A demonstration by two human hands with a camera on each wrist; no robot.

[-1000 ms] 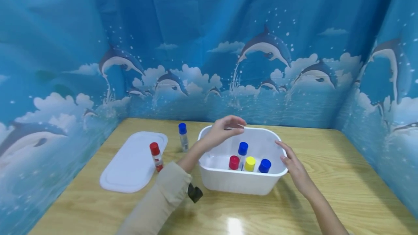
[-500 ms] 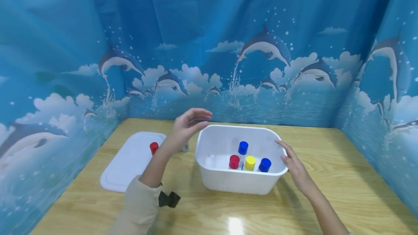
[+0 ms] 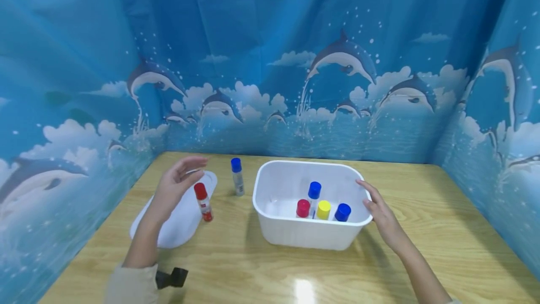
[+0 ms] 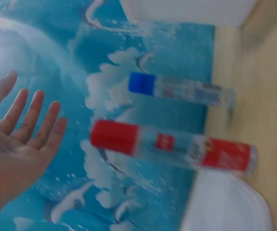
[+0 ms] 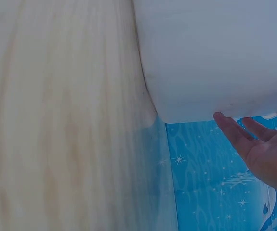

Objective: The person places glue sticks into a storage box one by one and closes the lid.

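Note:
My left hand point(image 3: 177, 184) is raised over the white lid point(image 3: 179, 226), fingers spread and holding nothing. Closest to it stands a slim clear bottle with a red cap point(image 3: 203, 202), near the lid's right edge. Behind that is a blue-capped clear bottle point(image 3: 237, 177). In the left wrist view the palm point(image 4: 20, 149) faces both bottles and stays apart from them. My right hand point(image 3: 384, 217) holds the right rim of a white plastic bin point(image 3: 308, 236). In the right wrist view, fingertips point(image 5: 218, 115) touch its outer wall.
Inside the bin stand several capped bottles: one red cap point(image 3: 303, 208), one yellow cap point(image 3: 323, 209) and two blue caps point(image 3: 342, 212). Everything rests on a wood-grain table point(image 3: 236, 266). A blue dolphin curtain point(image 3: 261, 60) encloses the back and sides.
My left hand has moved left, from above the bin, past the blue-capped bottle, to above the lid. My right hand has stayed at the bin's rim.

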